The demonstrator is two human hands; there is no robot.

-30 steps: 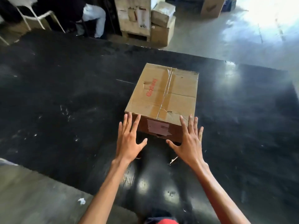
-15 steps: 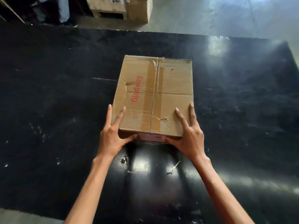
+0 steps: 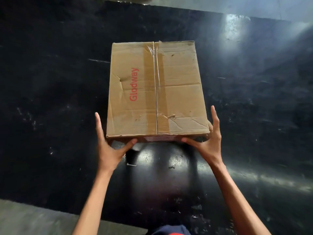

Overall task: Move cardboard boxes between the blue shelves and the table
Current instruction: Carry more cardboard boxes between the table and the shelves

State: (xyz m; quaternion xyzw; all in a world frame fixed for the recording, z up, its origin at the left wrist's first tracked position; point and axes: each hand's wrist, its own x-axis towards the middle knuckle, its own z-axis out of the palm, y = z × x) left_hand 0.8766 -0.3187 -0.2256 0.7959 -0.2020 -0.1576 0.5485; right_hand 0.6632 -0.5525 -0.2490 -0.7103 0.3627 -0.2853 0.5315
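Observation:
A taped brown cardboard box [image 3: 177, 92] with red "Glodway" lettering lies flat on the black table [image 3: 50, 99], its near edge facing me. My left hand [image 3: 110, 150] clasps the near left corner, fingers up the left side and thumb under the front edge. My right hand [image 3: 208, 141] clasps the near right corner the same way. The near edge looks slightly raised, but I cannot tell for sure. No blue shelves are in view.
The glossy black table fills most of the view, with small scraps [image 3: 171, 167] and scuffs near me. Grey concrete floor [image 3: 25, 217] shows at the lower left and beyond the table's far edge [image 3: 254, 7].
My hands went from hovering spread before the box to gripping its two near corners. The view tilted down and drew closer to the box; the distant boxes and chair left the frame.

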